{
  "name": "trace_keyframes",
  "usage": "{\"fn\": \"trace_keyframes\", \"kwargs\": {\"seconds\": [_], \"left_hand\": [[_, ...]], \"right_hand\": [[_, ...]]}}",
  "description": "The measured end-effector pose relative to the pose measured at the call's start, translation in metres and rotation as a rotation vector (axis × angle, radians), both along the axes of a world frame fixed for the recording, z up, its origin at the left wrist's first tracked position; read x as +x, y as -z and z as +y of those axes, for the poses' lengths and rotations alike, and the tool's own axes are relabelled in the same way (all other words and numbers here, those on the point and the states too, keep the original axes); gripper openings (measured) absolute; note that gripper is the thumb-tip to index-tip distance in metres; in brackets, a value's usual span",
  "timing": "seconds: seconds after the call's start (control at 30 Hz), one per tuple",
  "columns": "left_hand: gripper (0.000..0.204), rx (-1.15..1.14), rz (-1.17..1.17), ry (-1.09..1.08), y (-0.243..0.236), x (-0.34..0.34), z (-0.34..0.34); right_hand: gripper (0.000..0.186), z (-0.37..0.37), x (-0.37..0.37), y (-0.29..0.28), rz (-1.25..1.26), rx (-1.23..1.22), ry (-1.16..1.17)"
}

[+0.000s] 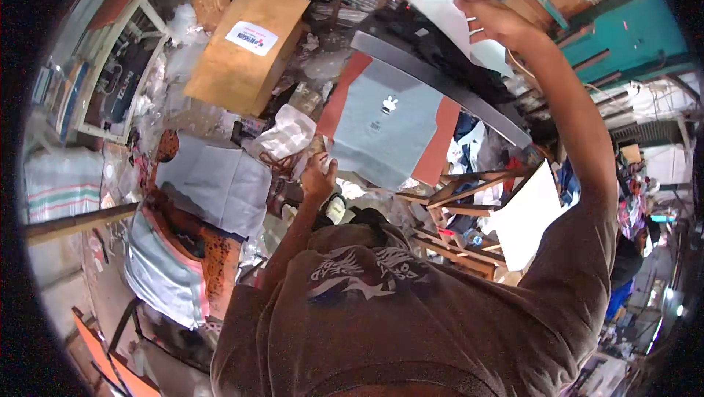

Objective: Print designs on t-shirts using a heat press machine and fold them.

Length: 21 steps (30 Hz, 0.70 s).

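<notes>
My right hand (495,24), raised at the upper right, is closed on a white sheet (440,1) that bends down over a black machine part. Lower and to the left, my left hand (319,179) is beside the near left corner of a grey-blue fabric panel (389,122). Its thumb and fingers look apart, and I see nothing held in them. The panel has rust-red side pieces and a small white rabbit print near its middle. It lies flat against the grey front bar (440,85) of the black machine (418,38).
A large brown carton (253,38) stands at the far left. Grey cloth pieces (216,184) lie on a chair-like support to the left. A white board (524,214) leans by wooden bars (455,206) on the right. Crumpled plastic (290,133) lies near my left hand.
</notes>
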State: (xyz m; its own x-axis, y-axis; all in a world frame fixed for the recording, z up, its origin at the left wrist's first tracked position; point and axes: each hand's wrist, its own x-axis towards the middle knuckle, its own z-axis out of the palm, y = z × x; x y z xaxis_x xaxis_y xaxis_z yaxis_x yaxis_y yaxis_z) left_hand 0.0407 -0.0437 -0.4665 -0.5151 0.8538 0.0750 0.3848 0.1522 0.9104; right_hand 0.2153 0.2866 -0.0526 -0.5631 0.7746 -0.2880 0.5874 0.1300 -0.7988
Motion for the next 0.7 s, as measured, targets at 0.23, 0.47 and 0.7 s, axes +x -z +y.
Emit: {"fn": "trace_keyframes", "kwargs": {"seconds": [0.23, 0.47, 0.7], "left_hand": [[0.064, 0.065, 0.170, 0.052, 0.017, -0.007, 0.018], [0.042, 0.011, 0.017, 0.289, 0.011, -0.022, 0.032], [0.025, -0.241, -0.216, 0.461, 0.001, -0.026, -0.001]], "right_hand": [[0.045, -0.025, -0.031, -0.007, -0.269, 0.324, -0.078], [0.028, -0.193, 0.040, 0.014, 0.438, 0.515, -0.161], [0.048, -0.305, 0.079, 0.303, 0.251, -0.219, 0.823]]}}
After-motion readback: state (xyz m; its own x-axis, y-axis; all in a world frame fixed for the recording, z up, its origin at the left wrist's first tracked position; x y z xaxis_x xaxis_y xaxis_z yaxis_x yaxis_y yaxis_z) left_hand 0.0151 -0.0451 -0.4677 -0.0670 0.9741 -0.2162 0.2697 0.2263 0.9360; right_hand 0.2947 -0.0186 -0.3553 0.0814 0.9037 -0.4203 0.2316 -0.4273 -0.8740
